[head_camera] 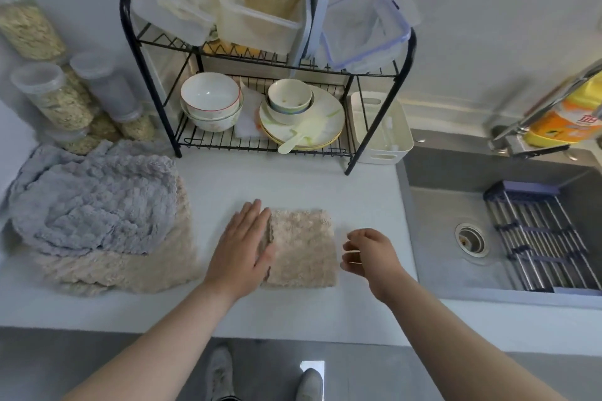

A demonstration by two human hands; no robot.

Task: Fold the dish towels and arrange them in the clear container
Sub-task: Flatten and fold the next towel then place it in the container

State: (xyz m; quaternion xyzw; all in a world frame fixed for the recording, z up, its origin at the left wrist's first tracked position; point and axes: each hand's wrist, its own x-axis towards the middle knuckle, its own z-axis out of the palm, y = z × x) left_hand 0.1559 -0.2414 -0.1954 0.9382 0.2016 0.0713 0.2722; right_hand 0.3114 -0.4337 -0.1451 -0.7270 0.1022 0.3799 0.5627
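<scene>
A folded beige towel (304, 247) lies at the centre of the counter (293, 185). The left hand (242, 247) rests flat, fingers straight, on its left edge. The right hand (369, 254) hovers just right of it, fingers loosely curled, holding nothing. At left a grey towel (94, 202) lies heaped on another beige towel (130, 270). Behind stands a dish rack (211, 142), with a clear container (365, 29) on its top shelf. The sink (456, 205) is at right.

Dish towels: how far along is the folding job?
Done: one folded beige towel lies on the counter. In hand: the left hand presses flat on its edge; the right hand hovers beside it. Left: the towel pile, grey over beige, then packing the clear container.
</scene>
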